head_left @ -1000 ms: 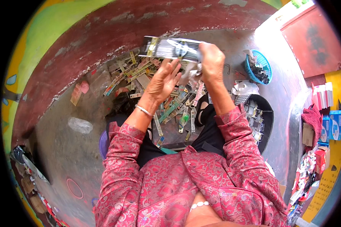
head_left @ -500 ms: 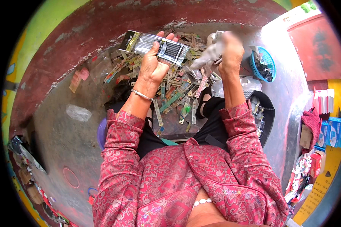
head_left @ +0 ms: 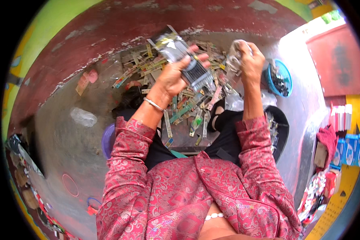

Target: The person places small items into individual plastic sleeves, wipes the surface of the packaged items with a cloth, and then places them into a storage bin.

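Observation:
My left hand [head_left: 175,76] grips a flat clear plastic packet [head_left: 197,74] with a row of thin dark sticks inside, its thumb on top and fingertips spread beyond the far side. The packet slants, its dark-and-gold header end pointing to the upper left. To the right, my right hand [head_left: 252,63] is closed on a crumpled whitish cloth [head_left: 233,58], which hangs at its left side, apart from the packet. Below both hands, a heap of flat, narrow printed strips [head_left: 188,106] covers the floor between my feet.
A blue basket [head_left: 289,76] with dark bits stands right of my right hand. By my right leg is a black tub [head_left: 284,130] of small packets; a purple basin [head_left: 107,140] sits at my left. A clear plastic bag [head_left: 83,117] lies on the floor at left. Blue boxes [head_left: 350,150] line the right.
The packet has turned from nearly level to a steep slant and moved slightly right with my left hand. My right hand and the cloth have shifted right, farther from it.

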Tool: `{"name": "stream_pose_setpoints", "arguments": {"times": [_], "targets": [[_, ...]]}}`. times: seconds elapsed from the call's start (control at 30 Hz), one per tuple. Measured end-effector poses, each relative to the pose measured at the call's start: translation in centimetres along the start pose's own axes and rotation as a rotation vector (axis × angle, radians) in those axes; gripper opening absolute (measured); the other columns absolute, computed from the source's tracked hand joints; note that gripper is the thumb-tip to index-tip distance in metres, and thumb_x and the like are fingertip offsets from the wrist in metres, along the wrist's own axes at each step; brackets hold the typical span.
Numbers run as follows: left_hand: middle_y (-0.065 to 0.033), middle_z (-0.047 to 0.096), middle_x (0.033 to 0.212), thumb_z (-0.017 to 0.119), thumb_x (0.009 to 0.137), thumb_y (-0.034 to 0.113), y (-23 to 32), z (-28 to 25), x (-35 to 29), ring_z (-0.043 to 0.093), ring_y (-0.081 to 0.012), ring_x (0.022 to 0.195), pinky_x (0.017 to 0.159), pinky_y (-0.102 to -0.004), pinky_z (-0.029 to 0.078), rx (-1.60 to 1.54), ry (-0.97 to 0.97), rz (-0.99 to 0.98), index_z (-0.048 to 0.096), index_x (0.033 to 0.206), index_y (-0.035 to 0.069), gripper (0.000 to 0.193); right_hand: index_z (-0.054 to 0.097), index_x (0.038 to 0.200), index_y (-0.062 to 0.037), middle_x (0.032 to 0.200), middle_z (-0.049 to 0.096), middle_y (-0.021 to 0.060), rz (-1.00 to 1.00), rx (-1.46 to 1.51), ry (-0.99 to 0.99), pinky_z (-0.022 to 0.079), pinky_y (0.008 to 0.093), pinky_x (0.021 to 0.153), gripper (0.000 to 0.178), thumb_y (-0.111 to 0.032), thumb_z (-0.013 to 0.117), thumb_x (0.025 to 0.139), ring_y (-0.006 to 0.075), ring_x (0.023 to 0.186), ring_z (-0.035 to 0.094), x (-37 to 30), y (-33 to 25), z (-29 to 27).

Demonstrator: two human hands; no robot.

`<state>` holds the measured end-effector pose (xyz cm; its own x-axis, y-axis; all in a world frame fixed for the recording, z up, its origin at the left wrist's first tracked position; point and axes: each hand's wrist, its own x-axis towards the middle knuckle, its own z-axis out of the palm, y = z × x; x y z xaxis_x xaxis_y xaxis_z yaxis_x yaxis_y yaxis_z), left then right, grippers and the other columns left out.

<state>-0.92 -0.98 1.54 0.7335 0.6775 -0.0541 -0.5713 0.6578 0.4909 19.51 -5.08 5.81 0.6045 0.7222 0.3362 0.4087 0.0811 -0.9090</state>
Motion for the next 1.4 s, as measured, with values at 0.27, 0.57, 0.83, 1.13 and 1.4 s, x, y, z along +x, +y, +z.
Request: {"name": "stream_pose_setpoints", "arguments": {"times": [0.27,0.57,0.83,1.13,1.4], "targets": [[-0.0152,0.053,0.114,0.051,0.083,0.002,-1.4,1.5,-1.5,0.061,-0.0293,0.093,0.076,-0.0411,0.055,0.192,0.000,-0.177,0.029,0.133,0.010,0.055,0.064,0.090,-0.0108,0.092,0.060,0.0007,-0.504,0.033,-0.350,0.048,0.0268,0.066,0.016,-0.005,0.059,0.076,0.0151,0.079,0.057,-3.3,-4.3,1.8],[-0.0152,0.042,0.130,0.055,0.077,-0.001,-0.7,3.1,-2.9,0.059,-0.0243,0.096,0.070,-0.0369,0.056,0.303,-0.246,-0.268,0.012,0.142,0.013,0.079,0.065,0.091,-0.0112,0.086,0.063,0.0049,-0.361,-0.210,-0.374,0.049,0.0316,0.069,0.015,-0.018,0.059,0.079,0.0226,0.080,0.061,0.1,-0.4,1.5],[-0.0224,0.035,0.135,0.060,0.073,0.005,-0.7,4.4,-3.1,0.065,-0.0272,0.064,0.058,-0.0339,0.057,0.220,-0.183,-0.246,0.016,0.140,0.009,0.080,0.063,0.088,-0.0012,0.077,0.065,0.0050,-0.121,0.211,-0.022,0.047,0.0232,0.058,0.017,-0.016,0.057,0.087,0.0093,0.066,0.059,-1.1,-2.6,-1.7],[-0.0267,0.040,0.130,0.057,0.077,0.007,-0.2,5.0,-3.6,0.065,-0.0254,0.073,0.057,-0.0321,0.058,0.591,-0.089,-0.082,0.015,0.137,0.000,0.074,0.068,0.075,-0.0057,0.076,0.064,0.0178,0.239,-0.216,-0.156,0.049,0.0418,0.063,0.053,-0.056,0.052,0.075,0.0341,0.074,0.063,1.0,1.6,0.0],[-0.0210,0.053,0.114,0.057,0.082,0.010,1.3,1.5,-1.8,0.063,-0.0253,0.082,0.060,-0.0333,0.058,0.884,0.015,-0.217,0.027,0.131,-0.002,0.059,0.065,0.072,0.0014,0.061,0.061,0.0103,0.228,0.156,-0.795,0.046,0.0315,0.050,0.041,-0.039,0.064,0.067,0.0179,0.055,0.058,-4.2,-0.5,0.0]]}}
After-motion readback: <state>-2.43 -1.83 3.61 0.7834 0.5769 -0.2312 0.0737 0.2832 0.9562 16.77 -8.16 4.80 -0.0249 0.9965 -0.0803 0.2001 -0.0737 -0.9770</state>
